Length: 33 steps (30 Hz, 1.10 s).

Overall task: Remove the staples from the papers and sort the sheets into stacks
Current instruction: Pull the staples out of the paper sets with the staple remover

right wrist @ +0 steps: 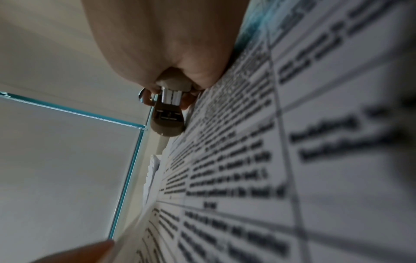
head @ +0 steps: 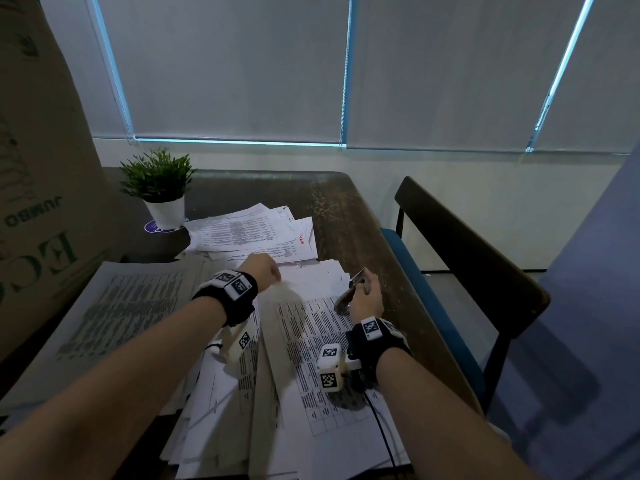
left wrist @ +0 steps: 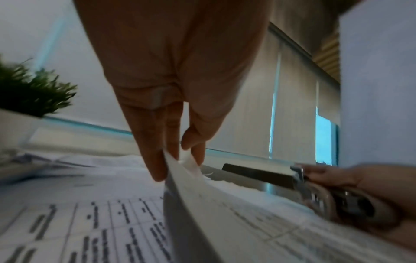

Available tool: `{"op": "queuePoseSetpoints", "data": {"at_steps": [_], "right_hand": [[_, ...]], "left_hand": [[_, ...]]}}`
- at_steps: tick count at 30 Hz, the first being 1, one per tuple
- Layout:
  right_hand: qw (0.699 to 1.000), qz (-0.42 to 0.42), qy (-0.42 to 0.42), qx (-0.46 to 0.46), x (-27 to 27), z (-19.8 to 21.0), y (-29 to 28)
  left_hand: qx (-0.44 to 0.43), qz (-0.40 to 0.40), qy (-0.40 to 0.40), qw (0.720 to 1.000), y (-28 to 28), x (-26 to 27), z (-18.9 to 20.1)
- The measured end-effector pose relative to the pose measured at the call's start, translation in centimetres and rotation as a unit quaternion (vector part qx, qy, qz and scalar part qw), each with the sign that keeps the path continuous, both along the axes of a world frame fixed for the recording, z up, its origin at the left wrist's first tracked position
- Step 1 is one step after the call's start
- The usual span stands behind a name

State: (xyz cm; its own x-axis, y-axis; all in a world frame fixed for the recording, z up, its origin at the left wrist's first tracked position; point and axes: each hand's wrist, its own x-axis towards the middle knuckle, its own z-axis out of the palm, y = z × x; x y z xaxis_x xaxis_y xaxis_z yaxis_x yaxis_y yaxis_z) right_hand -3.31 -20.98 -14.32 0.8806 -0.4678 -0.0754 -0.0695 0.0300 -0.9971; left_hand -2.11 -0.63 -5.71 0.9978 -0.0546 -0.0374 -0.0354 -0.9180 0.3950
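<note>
Our left hand (left wrist: 171,99) pinched a sheet (left wrist: 202,204) up; our right hand (head: 365,299) gripped the remover (head: 351,289) just beside it. Sorting step, we judged: next, carry the sheet to a stack.

hands (head: 266,271) (head: 367,296) over papers (head: 311,327), staple remover (head: 351,287)

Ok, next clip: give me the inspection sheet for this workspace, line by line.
Surface: dark wooden table, largely covered with paper.
Job's things: printed sheets spread in front; another pile farther back; staple remover.
Clutter: potted plant; cardboard box on the left.
Grippers: left hand pinches a lifted sheet corner; right hand grips the staple remover.
Cables: black cable runs over the sheets from the right wrist.
Surroundings: closed blinds; chair on the right.
</note>
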Motion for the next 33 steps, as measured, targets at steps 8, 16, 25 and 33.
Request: {"op": "queuePoseSetpoints", "data": {"at_steps": [8,16,25,33], "right_hand": [[1.000,-0.001,-0.004,0.020,-0.3,0.3,0.1],[1.000,-0.003,-0.008,0.024,-0.6,0.5,0.2],[1.000,0.003,-0.013,0.022,-0.8,0.5,0.2],[1.000,0.005,-0.009,0.013,-1.0,0.8,0.2]], "left_hand": [[0.052,0.011,0.010,0.999,0.2,0.8,-1.2],[0.128,-0.007,0.044,0.991,-1.0,0.4,-1.9],[0.097,-0.064,0.000,0.993,-1.5,0.6,-0.7],[-0.257,0.035,0.119,0.958,-0.7,-0.5,1.0]]}}
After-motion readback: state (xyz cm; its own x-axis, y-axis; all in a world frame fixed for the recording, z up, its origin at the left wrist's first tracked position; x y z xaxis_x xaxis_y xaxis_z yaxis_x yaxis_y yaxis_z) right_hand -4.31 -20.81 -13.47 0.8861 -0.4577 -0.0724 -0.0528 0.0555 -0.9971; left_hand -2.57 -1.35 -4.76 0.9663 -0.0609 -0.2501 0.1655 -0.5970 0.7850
